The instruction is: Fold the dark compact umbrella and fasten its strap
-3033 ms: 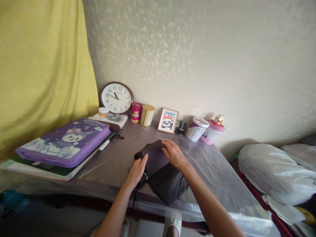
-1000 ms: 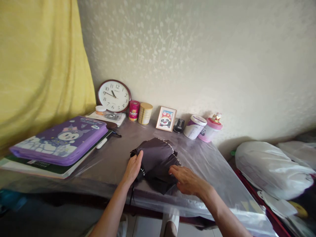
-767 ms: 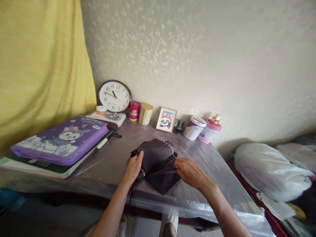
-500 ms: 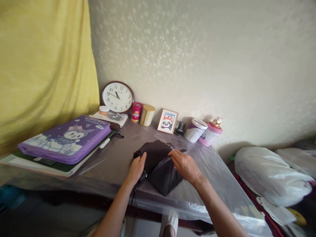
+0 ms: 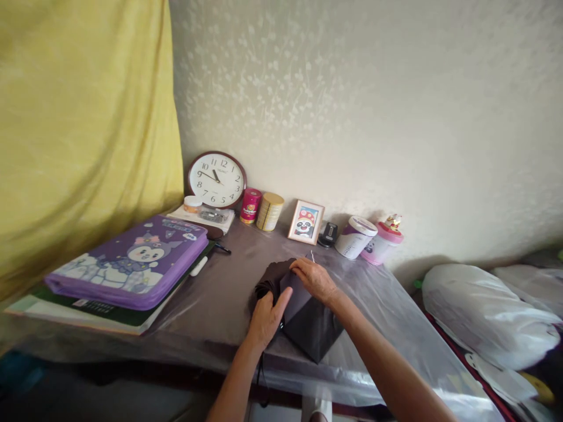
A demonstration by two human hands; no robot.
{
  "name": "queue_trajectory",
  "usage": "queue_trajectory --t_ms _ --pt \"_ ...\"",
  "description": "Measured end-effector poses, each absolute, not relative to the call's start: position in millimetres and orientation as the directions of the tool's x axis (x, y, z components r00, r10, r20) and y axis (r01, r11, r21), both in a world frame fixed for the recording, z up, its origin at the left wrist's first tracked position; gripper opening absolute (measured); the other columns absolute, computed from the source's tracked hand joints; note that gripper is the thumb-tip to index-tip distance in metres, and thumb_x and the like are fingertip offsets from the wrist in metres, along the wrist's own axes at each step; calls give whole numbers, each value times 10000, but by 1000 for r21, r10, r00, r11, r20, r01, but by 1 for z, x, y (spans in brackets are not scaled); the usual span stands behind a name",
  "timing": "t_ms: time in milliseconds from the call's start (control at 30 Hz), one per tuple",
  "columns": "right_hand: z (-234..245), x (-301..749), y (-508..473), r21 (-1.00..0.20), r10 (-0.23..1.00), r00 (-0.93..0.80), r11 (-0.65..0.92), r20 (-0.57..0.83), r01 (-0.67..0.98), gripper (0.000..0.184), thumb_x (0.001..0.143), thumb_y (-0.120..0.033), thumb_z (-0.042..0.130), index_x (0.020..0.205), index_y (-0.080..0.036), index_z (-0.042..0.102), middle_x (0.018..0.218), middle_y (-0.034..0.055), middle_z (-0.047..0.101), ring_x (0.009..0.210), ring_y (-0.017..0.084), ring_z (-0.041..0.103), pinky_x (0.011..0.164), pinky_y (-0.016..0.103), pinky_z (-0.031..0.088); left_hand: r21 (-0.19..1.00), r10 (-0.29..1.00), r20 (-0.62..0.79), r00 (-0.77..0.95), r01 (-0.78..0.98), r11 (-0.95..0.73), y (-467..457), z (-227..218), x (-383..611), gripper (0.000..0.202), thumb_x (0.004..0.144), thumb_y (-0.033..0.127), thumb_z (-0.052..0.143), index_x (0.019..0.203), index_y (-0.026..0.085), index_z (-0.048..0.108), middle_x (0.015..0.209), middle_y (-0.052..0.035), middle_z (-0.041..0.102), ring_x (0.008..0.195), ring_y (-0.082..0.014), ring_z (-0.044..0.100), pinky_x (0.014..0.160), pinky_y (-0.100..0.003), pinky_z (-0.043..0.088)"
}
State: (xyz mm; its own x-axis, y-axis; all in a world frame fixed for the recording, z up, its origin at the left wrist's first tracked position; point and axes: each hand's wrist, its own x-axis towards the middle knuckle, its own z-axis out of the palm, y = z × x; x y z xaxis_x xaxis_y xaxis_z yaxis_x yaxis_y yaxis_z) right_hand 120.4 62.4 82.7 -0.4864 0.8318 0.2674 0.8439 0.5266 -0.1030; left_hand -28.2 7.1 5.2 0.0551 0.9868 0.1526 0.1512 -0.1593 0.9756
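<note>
Black folding umbrella (image 5: 311,322), long axis unclear: left hand (image 5: 266,319) clasps gathered folds (image 5: 265,285) at its left side; right hand (image 5: 314,280), farther forward, pinches loose canopy panel (image 5: 294,293).

The cloth (image 5: 310,325) is black, the curtain (image 5: 88,129) yellow, the case (image 5: 136,258) cartoon-printed purple, the wall (image 5: 352,105) white-sprigged beige.

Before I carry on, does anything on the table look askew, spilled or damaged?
Only the round clock, at the back of the table, looks slightly askew: its 12 sits right of top, though lens distortion may contribute. I see no spill or damage.
</note>
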Motion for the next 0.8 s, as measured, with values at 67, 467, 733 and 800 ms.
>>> queue_trajectory --t_ms 67,467,733,800 --pt "80 119 66 -93 831 -495 531 254 842 179 895 -211 399 942 -216 572 925 23 610 866 140 578 778 258 442 961 991 131 26 240 -133 9 -2 -24 479 736 563 477 856 126 631 862 -131 671 880 -239 603 720 -285 406" --pt "66 119 64 -58 693 -666 703 277 708 229 912 -240 375 1050 -189 551 1084 58 605 1041 143 535 919 278 415 954 995 100 -27 286 -88 12 -7 -23 474 780 556 344 452 214 344 454 31 397 484 -113 379 516 -248 276" --pt "68 162 64 -133 856 -382 449 349 884 255 887 -242 428 1103 -179 548 1147 83 592 1065 179 535 938 344 397 960 998 32 -48 279 -17 10 2 -27 490 764 599 351 461 215 377 469 27 406 525 -141 423 544 -253 305" --pt "76 171 46 -231 847 -453 517 279 824 241 903 -245 388 1054 -202 571 1032 44 640 955 143 585 863 293 445 963 998 16 -57 271 0 11 2 -28 493 761 608 357 475 210 409 481 19 441 533 -151 446 542 -255 317"
